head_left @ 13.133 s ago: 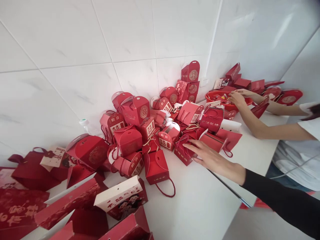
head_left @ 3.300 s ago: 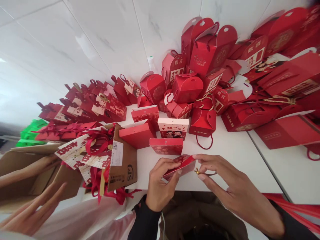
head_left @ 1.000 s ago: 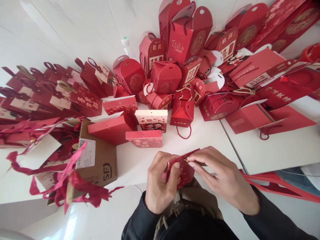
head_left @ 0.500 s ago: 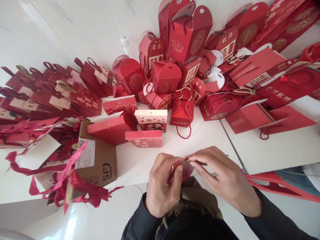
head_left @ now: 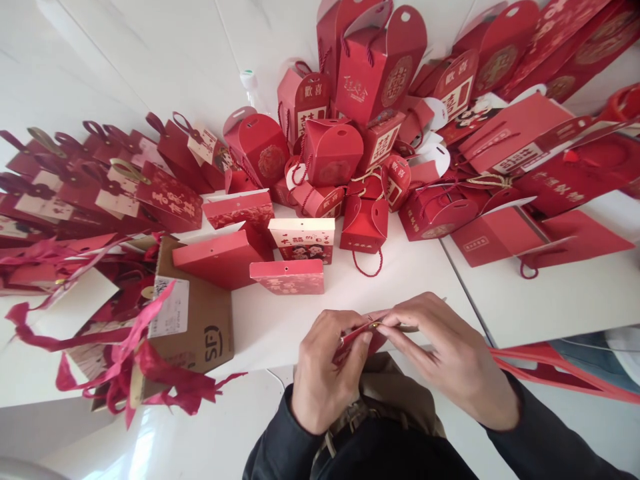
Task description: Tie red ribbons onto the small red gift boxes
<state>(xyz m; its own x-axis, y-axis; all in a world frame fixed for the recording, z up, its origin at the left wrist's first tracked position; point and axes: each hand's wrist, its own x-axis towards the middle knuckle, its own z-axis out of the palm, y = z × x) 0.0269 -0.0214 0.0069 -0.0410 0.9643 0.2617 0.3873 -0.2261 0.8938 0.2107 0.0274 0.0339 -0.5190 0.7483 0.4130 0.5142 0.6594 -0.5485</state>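
My left hand (head_left: 325,370) is closed round a small flat red card box (head_left: 361,339) at the near edge of the white table (head_left: 410,283). My right hand (head_left: 445,357) meets it from the right, thumb and forefinger pinched on a small gold fastener (head_left: 374,325) at the box's top edge. Most of the box is hidden behind my fingers. Both sleeves are black.
A heap of red gift boxes (head_left: 365,140) and bags fills the back of the table against the tiled wall. Three flat red boxes (head_left: 287,277) lie just beyond my hands. An open cardboard carton (head_left: 195,320) with red ribbons (head_left: 125,360) stands at the left.
The red box has tilted and sunk further behind my fingers over the last second. Both hands stay together at the table's near edge. The heap has not moved.
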